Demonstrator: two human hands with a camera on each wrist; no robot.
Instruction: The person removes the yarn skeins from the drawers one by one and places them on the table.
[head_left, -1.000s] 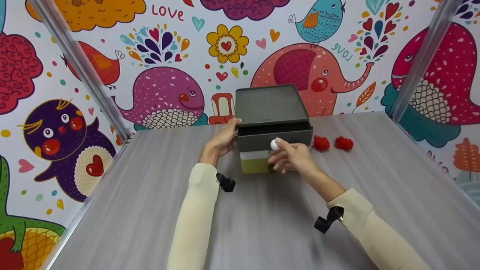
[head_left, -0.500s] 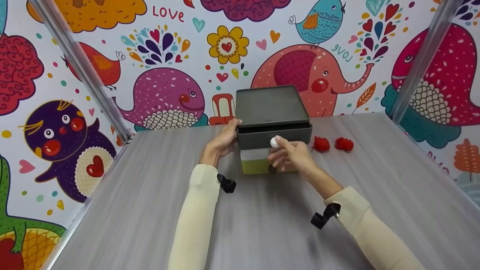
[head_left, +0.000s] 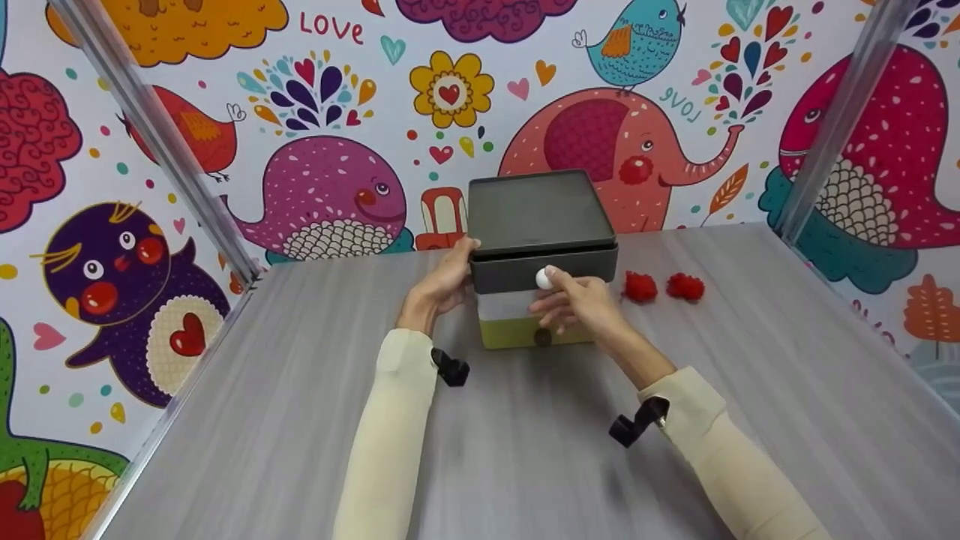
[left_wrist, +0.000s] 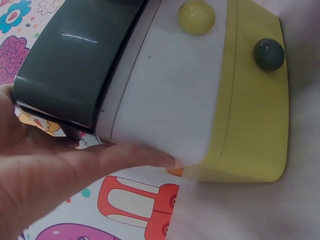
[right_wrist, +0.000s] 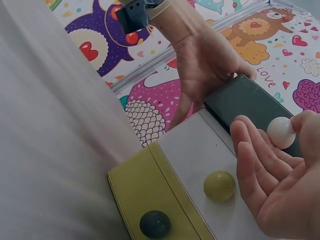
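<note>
A small three-tier drawer box [head_left: 536, 214] stands on the table, with a dark top drawer [head_left: 499, 276], a white middle drawer [left_wrist: 170, 85] and a yellow bottom drawer [left_wrist: 250, 115]. The top drawer sticks out slightly, leaving a narrow dark gap under the lid's front edge. My right hand [head_left: 589, 304] pinches its white knob [right_wrist: 281, 132] between thumb and index finger, the other fingers extended below. My left hand [head_left: 444, 279] rests against the box's left side, thumb at the upper front corner and a straight finger [left_wrist: 135, 155] along the side. Both lower drawers sit flush.
Two fluffy red pieces [head_left: 640, 286] lie on the grey table [head_left: 315, 420] just right of the box. A yellow knob [right_wrist: 219, 186] and a dark knob [right_wrist: 155, 224] project from the lower drawers. Behind is a cartoon-printed wall [head_left: 322, 195] with metal corner posts.
The top drawer has slid back into the box, narrowing the gap beneath the lid. My right hand has moved away from me with the knob. The left hand stays at the box's side.
</note>
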